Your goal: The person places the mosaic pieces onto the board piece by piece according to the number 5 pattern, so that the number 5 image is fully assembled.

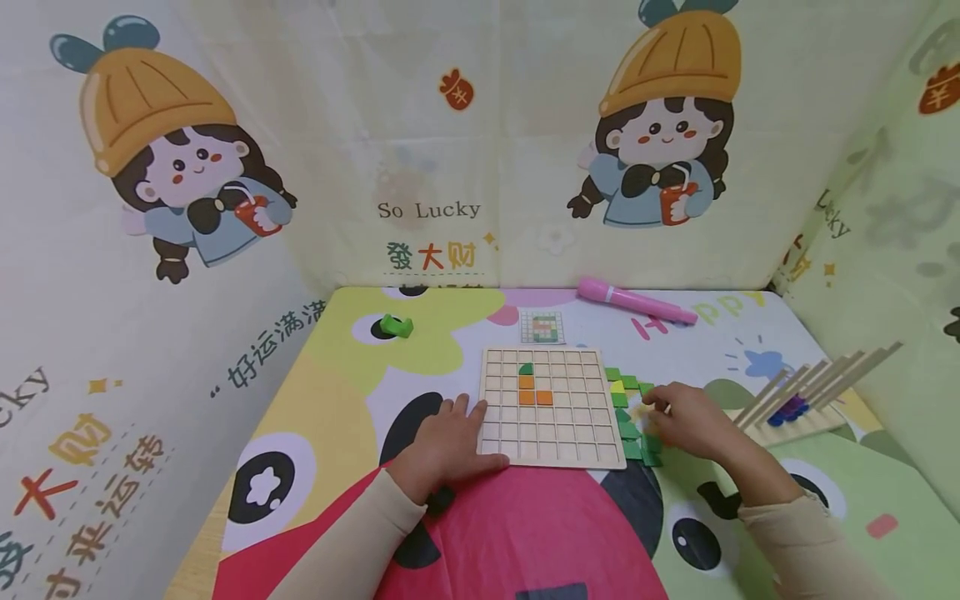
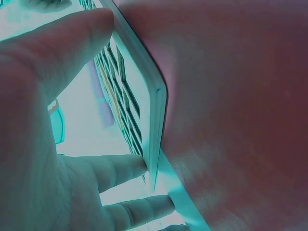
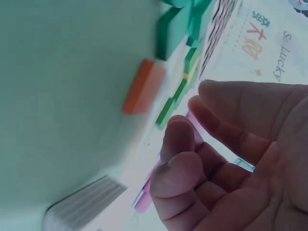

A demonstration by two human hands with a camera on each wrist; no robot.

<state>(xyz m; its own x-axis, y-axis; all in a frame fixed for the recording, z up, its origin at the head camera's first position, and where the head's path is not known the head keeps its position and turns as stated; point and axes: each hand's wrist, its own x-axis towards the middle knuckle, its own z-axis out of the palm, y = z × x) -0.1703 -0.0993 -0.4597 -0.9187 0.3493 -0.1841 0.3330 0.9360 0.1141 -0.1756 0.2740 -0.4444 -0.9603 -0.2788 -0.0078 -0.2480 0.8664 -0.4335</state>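
Note:
My left hand (image 1: 448, 446) lies at the near left corner of a square wooden grid board (image 1: 573, 433). Its thumb touches the near edge and its fingers are spread along the left side. On the board sit a green rounded tile (image 1: 527, 369) and several orange square tiles (image 1: 544, 398). My right hand (image 1: 693, 419) hovers right of the board, over loose green tiles (image 1: 630, 450); its fingers are loosely bent. Between thumb and fingers I see nothing held in the right wrist view. An orange block (image 3: 144, 87) lies near that hand, beside green ones (image 3: 173, 31).
A small pattern card (image 1: 542, 327) lies behind the board, with a pink marker (image 1: 637, 302) to its right. At the far left is a small green object (image 1: 396, 326). A wooden stand with upright rods (image 1: 810, 421) and blue and purple pieces stands right of my right hand.

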